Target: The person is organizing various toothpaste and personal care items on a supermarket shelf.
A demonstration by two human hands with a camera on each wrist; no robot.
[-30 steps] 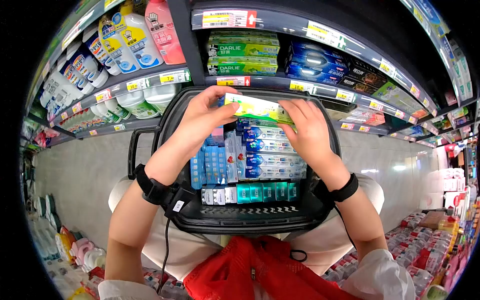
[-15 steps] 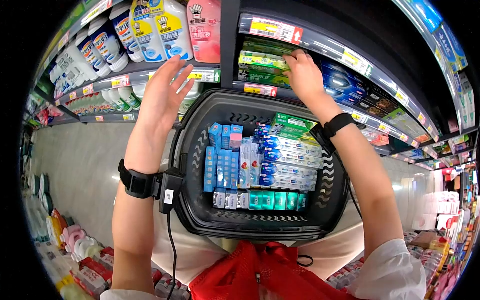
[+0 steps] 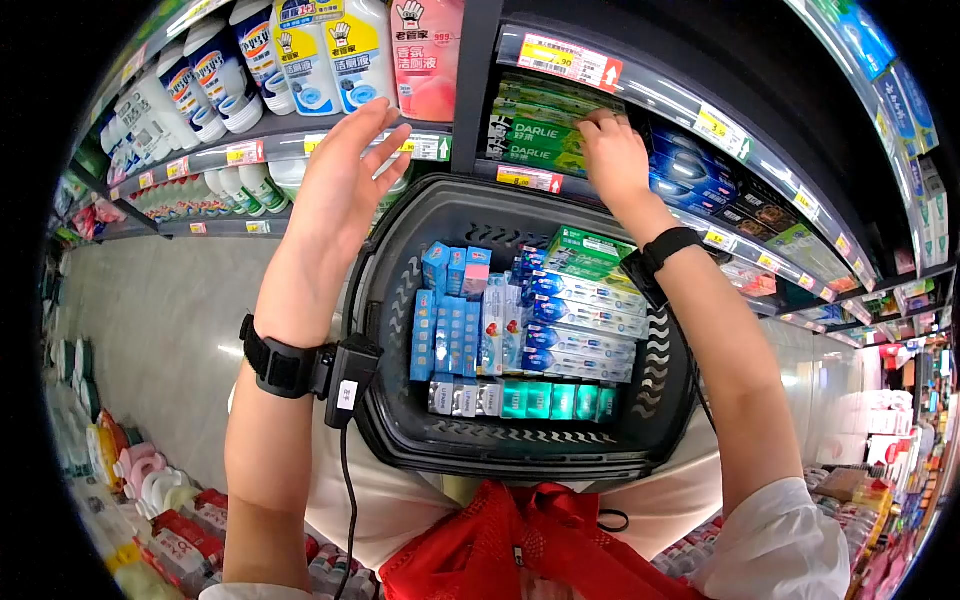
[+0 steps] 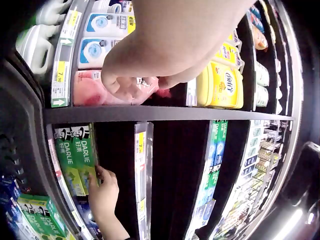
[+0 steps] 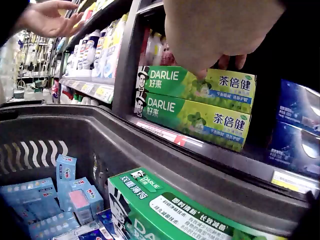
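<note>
My right hand (image 3: 617, 165) is at the shelf, its thumb and fingers gripping the upper edge of a green Darlie toothpaste box (image 5: 162, 80). That box lies flat on a second Darlie toothpaste box (image 5: 185, 120), both with their long faces outward. Held in the air with fingers spread, my left hand (image 3: 340, 190) is in front of the toilet cleaner bottles (image 3: 355, 60) and holds nothing. Below both hands is a black shopping basket (image 3: 520, 462). Another green Darlie box (image 3: 590, 252) lies in it beside blue-and-white toothpaste boxes (image 3: 585, 318).
Small light-blue boxes (image 3: 457, 335) and teal boxes (image 3: 538, 400) also fill the basket. Dark-blue boxes (image 3: 690, 170) stand right of the Darlie stack. Price-tagged shelf edges (image 3: 530, 178) run just past the basket's far rim.
Both hands held a Darlie box over the basket; then the right hand carried it to the shelf stack as the left let go. Since then, the box has tipped so its long face shows outward.
</note>
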